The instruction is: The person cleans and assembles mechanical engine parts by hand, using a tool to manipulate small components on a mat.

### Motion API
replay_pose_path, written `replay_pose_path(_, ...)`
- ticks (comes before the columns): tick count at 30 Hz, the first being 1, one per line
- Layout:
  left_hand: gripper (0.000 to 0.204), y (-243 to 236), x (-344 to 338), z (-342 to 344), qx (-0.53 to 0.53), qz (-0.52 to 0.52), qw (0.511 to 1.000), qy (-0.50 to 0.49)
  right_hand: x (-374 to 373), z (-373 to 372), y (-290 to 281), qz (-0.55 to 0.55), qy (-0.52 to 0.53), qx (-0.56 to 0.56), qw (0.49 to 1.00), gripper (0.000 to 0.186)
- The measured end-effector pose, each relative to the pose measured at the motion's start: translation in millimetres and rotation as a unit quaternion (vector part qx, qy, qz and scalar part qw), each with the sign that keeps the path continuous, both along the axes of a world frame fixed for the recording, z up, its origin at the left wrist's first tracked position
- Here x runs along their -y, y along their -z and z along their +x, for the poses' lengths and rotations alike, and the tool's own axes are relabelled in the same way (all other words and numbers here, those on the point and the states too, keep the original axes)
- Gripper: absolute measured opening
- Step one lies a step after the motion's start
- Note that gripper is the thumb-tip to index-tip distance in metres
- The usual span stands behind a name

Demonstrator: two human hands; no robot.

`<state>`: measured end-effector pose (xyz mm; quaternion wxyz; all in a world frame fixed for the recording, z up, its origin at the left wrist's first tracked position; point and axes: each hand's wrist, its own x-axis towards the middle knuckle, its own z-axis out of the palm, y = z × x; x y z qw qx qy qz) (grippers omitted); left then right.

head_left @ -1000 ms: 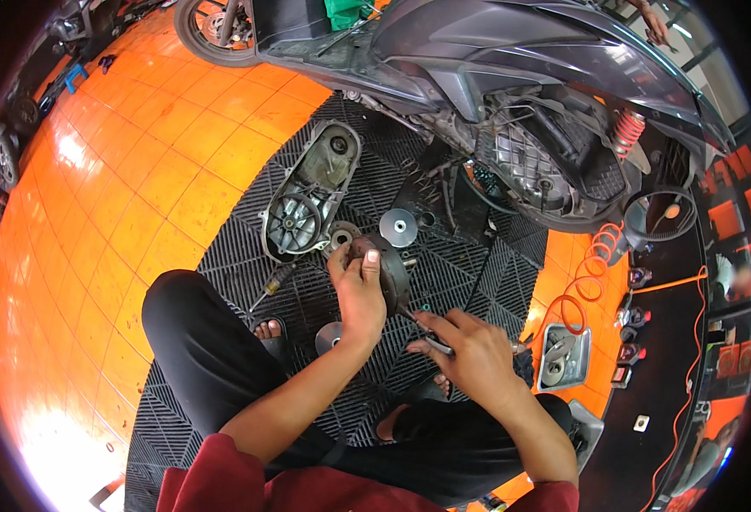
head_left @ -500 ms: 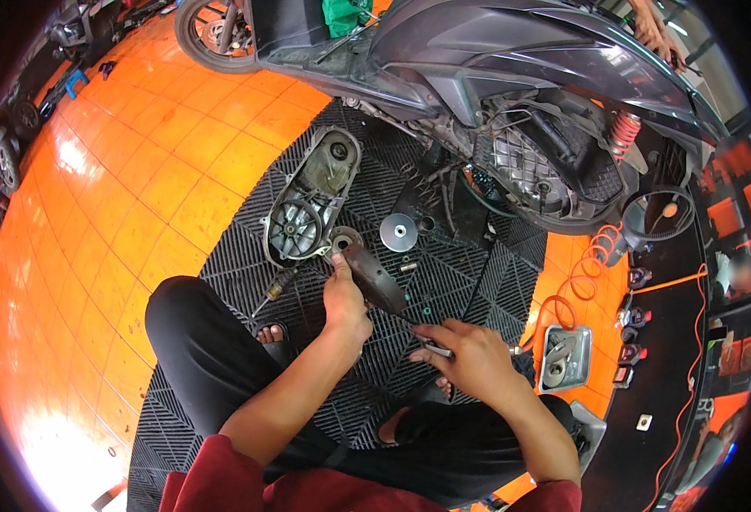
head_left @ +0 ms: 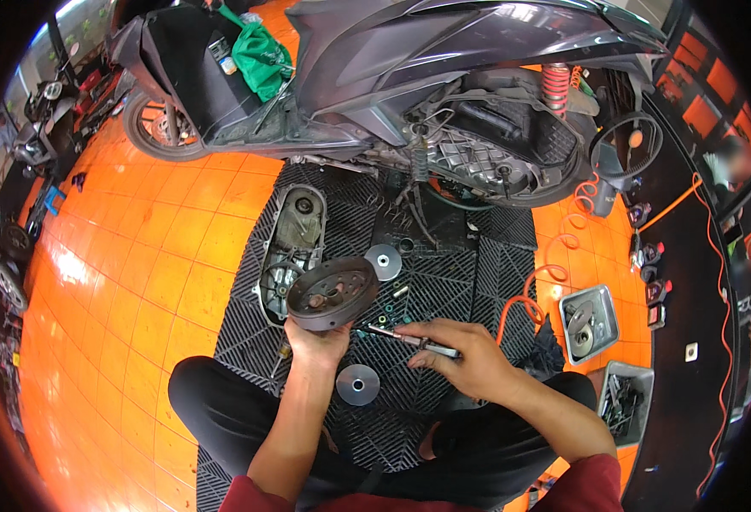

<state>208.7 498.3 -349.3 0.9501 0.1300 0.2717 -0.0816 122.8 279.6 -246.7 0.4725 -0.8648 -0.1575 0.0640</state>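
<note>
My left hand grips the lower rim of a dark, rusty clutch drum, tilted so its hollow side with holes shows. In my right hand is a slim metal hand tool with a silver shaft and a grey end; its exact kind is unclear. The shaft points toward the drum, just below and right of its rim. Partly behind the drum lies a long grey engine cover. One silver disc rests beyond the drum, another disc nearer my legs.
A dark scooter stands across the far side, its engine side exposed. Small parts lie on the black ribbed mat. At right are a coiled orange hose, a metal tray with parts and a tool tray.
The clutch drum has turned from nearly edge-on to showing its hollow side, with my left hand now beneath it. My view has shifted, and a disc near my legs has come into sight.
</note>
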Motion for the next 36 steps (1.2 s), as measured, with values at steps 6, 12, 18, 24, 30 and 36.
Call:
replay_pose_path(6, 0.057, -13, -7, -5, 0.1, 0.013, 0.994, 0.051, 23, 4, -29, 0.017, -0.051, -0.094, 0.994, 0.039)
replay_pose_path(12, 0.056, -16, 9, -9, 0.149, 0.038, 0.984, 0.094, 31, 3, -29, -0.034, -0.047, -0.046, 0.997, 0.035)
replay_pose_path(18, 0.055, -3, 24, -16, 0.194, 0.184, 0.951, 0.154, 31, 0, -43, -0.054, 0.036, 0.008, 0.998, 0.036)
replay_pose_path(24, 0.058, -6, 29, -18, 0.335, 0.537, 0.76, 0.145, 40, -5, -60, -0.118, 0.02, 0.007, 0.993, 0.037)
replay_pose_path(30, 0.047, -8, 27, -22, 0.448, 0.567, 0.667, 0.178, 55, 1, -58, -0.056, -0.002, -0.07, 0.996, 0.035)
replay_pose_path(36, 0.057, -21, 25, -19, 0.513, 0.409, 0.713, 0.248, 74, 8, -51, -0.016, 0.036, -0.054, 0.998, 0.031)
